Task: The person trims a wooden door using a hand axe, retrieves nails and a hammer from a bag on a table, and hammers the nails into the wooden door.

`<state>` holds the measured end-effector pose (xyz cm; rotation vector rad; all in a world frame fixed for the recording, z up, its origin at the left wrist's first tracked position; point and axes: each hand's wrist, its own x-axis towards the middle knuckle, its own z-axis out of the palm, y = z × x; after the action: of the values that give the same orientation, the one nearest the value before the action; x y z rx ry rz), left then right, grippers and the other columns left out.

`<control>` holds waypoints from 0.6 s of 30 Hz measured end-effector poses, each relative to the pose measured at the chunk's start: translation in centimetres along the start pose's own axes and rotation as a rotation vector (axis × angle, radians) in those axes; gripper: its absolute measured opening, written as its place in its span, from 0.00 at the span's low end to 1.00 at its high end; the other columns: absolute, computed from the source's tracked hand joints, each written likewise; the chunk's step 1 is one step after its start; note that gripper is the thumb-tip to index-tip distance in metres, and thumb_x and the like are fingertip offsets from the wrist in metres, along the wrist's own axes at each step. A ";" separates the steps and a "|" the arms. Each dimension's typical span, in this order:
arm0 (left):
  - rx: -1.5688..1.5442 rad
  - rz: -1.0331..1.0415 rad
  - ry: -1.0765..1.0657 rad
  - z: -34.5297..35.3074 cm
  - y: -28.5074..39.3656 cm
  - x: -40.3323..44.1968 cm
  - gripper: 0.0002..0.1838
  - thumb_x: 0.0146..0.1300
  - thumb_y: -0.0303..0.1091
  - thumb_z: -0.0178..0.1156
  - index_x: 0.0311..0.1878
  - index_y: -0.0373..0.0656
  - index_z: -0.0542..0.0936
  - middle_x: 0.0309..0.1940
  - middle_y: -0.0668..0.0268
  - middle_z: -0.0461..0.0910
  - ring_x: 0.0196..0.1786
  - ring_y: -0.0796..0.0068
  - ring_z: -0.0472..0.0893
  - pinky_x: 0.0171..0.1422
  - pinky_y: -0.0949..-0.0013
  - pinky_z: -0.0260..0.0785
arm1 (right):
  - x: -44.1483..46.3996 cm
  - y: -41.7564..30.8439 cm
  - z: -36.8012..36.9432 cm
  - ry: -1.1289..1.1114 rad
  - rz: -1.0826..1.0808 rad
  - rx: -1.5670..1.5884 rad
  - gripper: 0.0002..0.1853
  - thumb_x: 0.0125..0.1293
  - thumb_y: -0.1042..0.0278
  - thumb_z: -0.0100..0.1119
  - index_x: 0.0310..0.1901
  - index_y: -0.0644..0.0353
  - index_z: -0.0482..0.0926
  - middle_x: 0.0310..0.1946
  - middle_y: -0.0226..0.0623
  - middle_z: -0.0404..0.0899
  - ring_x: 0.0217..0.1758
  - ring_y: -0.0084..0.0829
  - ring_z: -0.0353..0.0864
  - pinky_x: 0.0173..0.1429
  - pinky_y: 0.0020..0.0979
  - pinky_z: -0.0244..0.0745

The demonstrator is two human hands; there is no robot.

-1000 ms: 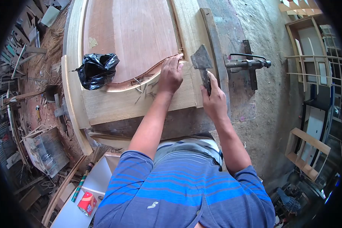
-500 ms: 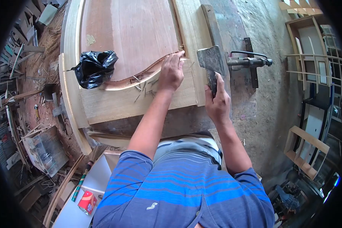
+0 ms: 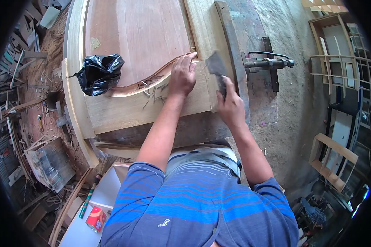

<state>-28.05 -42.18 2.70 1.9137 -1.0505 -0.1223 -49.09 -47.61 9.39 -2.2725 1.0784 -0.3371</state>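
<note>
My left hand [image 3: 182,76] lies over the right end of a curved wooden moulding strip [image 3: 156,82], fingers together and pressing it near the panel's corner; whether they also pinch something small is hidden. In my right hand [image 3: 231,108] is a broad, flat-bladed metal tool [image 3: 216,64] with a dark handle, blurred, its blade just right of my left fingertips. Several loose nails [image 3: 149,97] are scattered on the pale wooden frame [image 3: 123,112] beside my left wrist. A crumpled black plastic bag [image 3: 90,84] sits at the strip's left end.
A dark wooden bar [image 3: 231,39] runs along the frame's right side, with a metal clamp [image 3: 268,63] beyond it. A red box [image 3: 95,219] rests on a white surface at lower left. Wood scraps cover the left floor; wooden frames [image 3: 333,160] stand at right.
My right hand has swung the bladed tool left, closer to my left hand. My left hand keeps its place on the strip; the view has shifted slightly.
</note>
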 end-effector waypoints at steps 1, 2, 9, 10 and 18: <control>-0.001 0.021 0.024 0.0 0.0 0.2 0.19 0.75 0.28 0.64 0.67 0.43 0.84 0.57 0.54 0.89 0.62 0.48 0.86 0.72 0.49 0.76 | 0.2 0.0 -0.3 -0.043 0.042 -0.037 0.33 0.82 0.61 0.63 0.83 0.49 0.66 0.52 0.61 0.89 0.53 0.68 0.89 0.56 0.62 0.84; -0.012 0.024 0.028 0.0 0.0 0.1 0.18 0.75 0.28 0.64 0.66 0.43 0.84 0.56 0.54 0.89 0.62 0.48 0.86 0.72 0.49 0.76 | 0.6 -0.1 -0.8 -0.085 0.082 -0.075 0.33 0.82 0.61 0.63 0.84 0.49 0.66 0.52 0.61 0.89 0.54 0.68 0.89 0.57 0.62 0.84; -0.021 -0.022 -0.030 0.0 -0.2 -0.3 0.18 0.78 0.29 0.60 0.68 0.43 0.82 0.59 0.52 0.87 0.65 0.46 0.84 0.74 0.47 0.74 | 0.0 -0.2 -0.6 0.083 -0.048 0.020 0.33 0.82 0.60 0.62 0.84 0.45 0.65 0.48 0.59 0.90 0.47 0.69 0.90 0.51 0.62 0.85; -0.020 -0.015 -0.024 0.0 -0.2 -0.3 0.18 0.78 0.29 0.60 0.68 0.43 0.82 0.59 0.52 0.87 0.65 0.46 0.84 0.74 0.47 0.74 | 0.1 -0.1 -0.6 -0.018 0.008 -0.047 0.33 0.82 0.60 0.62 0.84 0.45 0.65 0.48 0.59 0.90 0.48 0.69 0.89 0.51 0.62 0.84; -0.012 -0.019 -0.030 -0.1 0.0 0.0 0.18 0.76 0.29 0.61 0.67 0.43 0.83 0.58 0.52 0.87 0.65 0.46 0.84 0.74 0.46 0.74 | -0.3 0.3 -0.3 0.110 -0.096 0.067 0.33 0.81 0.61 0.63 0.83 0.46 0.66 0.48 0.61 0.89 0.50 0.68 0.90 0.54 0.64 0.83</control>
<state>-27.96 -42.08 2.74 1.9168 -1.0502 -0.1682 -49.57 -47.63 9.42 -2.2723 0.9983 -0.5350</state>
